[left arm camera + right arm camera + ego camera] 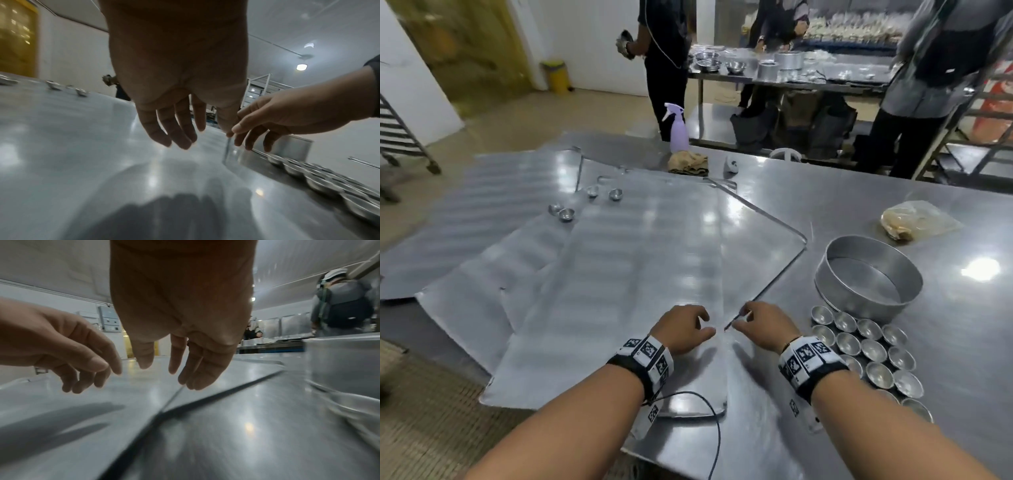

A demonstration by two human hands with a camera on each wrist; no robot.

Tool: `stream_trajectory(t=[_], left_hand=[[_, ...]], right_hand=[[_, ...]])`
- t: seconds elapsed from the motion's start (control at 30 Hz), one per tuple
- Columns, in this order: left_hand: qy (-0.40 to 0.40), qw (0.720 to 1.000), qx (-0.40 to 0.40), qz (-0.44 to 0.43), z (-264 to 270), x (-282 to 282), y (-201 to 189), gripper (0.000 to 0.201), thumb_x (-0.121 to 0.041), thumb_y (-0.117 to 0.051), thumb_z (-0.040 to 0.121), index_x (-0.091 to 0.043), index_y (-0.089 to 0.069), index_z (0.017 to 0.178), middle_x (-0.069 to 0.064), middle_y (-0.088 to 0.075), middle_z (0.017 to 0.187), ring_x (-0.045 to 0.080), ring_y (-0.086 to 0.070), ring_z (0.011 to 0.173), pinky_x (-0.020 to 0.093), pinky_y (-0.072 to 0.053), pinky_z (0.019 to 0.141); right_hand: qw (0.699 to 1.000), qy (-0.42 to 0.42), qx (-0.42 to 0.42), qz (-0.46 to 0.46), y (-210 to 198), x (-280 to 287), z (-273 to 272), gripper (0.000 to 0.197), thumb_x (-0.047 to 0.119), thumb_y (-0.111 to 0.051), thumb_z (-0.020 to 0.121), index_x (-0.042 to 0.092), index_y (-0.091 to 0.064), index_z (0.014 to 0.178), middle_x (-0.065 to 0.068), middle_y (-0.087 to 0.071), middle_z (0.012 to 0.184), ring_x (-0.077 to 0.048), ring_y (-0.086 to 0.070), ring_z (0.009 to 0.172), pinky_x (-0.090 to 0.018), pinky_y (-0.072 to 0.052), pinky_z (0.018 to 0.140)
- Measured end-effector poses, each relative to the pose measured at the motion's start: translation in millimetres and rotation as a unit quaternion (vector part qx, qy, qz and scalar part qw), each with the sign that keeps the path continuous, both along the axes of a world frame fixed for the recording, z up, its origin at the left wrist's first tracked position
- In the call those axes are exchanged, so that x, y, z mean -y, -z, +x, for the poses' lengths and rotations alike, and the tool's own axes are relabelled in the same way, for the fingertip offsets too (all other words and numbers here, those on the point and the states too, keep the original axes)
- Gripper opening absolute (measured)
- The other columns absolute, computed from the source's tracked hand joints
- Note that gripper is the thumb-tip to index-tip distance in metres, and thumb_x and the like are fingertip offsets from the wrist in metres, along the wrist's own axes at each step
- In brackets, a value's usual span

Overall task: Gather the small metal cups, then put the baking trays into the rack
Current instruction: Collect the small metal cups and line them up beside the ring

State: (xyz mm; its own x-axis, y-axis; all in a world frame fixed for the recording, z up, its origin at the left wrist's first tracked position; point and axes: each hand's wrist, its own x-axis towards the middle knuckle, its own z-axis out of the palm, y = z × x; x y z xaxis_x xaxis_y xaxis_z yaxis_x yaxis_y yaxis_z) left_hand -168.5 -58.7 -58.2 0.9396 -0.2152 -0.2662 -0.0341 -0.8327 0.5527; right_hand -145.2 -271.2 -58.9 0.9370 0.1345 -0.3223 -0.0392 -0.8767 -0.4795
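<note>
Your left hand (pixel 681 330) and right hand (pixel 765 327) hover side by side over the near edge of the topmost flat silver baking tray (pixel 640 274), fingers loose and holding nothing. Just to your right, the small round metal cups (pixel 873 353) sit grouped beside the round aluminium cake pan (pixel 869 275). Four stray cups (pixel 566 214) remain on the trays' far side, so gathering looks unfinished, and no tray has reached the wheeled rack (pixel 400 133) at your far left.
</note>
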Motion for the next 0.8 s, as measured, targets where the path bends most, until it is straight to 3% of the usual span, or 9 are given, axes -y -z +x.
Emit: stream_trajectory(t=[0.2, 0.3, 0.43, 0.57, 0.8], left_hand=[[-0.047, 0.998, -0.029, 0.018, 34.1, -140.1, -16.3, 0.042, -0.049, -0.065, 0.089, -0.023, -0.064, 0.122, -0.003, -0.071, 0.109, 0.013, -0.062, 0.098, 0.025, -0.044, 0.081], [-0.105, 0.994, -0.025, 0.018, 51.5, -206.8, -15.7, 0.037, -0.049, -0.066, 0.088, -0.025, -0.067, 0.117, -0.005, -0.070, 0.101, 0.012, -0.063, 0.095, 0.028, -0.049, 0.084], [-0.181, 0.983, -0.021, 0.006, 75.2, -282.5, -12.0, 0.028, -0.047, -0.068, 0.086, -0.028, -0.069, 0.107, -0.009, -0.069, 0.088, 0.009, -0.064, 0.084, 0.026, -0.051, 0.079], [-0.239, 0.971, -0.012, -0.009, 105.4, -345.1, -7.5, 0.022, -0.045, -0.066, 0.084, -0.029, -0.070, 0.098, -0.010, -0.069, 0.085, 0.007, -0.064, 0.082, 0.024, -0.051, 0.075], [-0.244, 0.968, 0.049, 0.020, 213.4, -406.9, -6.9, 0.017, -0.045, -0.065, 0.082, -0.030, -0.067, 0.090, -0.010, -0.067, 0.078, 0.012, -0.064, 0.078, 0.029, -0.054, 0.074]], right_hand=[[0.997, -0.077, -0.022, 0.018, -5.5, -135.0, 66.6, 0.037, 0.048, -0.064, 0.086, 0.025, -0.065, 0.115, 0.004, -0.069, 0.105, -0.015, -0.061, 0.094, -0.032, -0.051, 0.086], [0.994, -0.106, -0.036, 0.019, -0.7, -199.2, 96.9, 0.036, 0.048, -0.065, 0.086, 0.025, -0.065, 0.114, 0.004, -0.069, 0.105, -0.016, -0.063, 0.093, -0.032, -0.052, 0.084], [0.990, -0.130, -0.045, 0.021, 10.0, -271.7, 135.0, 0.032, 0.048, -0.064, 0.084, 0.028, -0.066, 0.109, 0.005, -0.066, 0.099, -0.016, -0.060, 0.089, -0.029, -0.048, 0.078], [0.988, -0.145, -0.046, 0.012, 18.8, -324.7, 177.4, 0.028, 0.046, -0.062, 0.085, 0.028, -0.068, 0.105, 0.004, -0.067, 0.102, -0.015, -0.060, 0.091, -0.029, -0.049, 0.078], [0.992, -0.122, 0.013, -0.008, 15.7, -368.8, 283.8, 0.037, 0.040, -0.064, 0.089, 0.019, -0.066, 0.119, -0.004, -0.066, 0.119, -0.023, -0.061, 0.107, -0.033, -0.049, 0.089]])
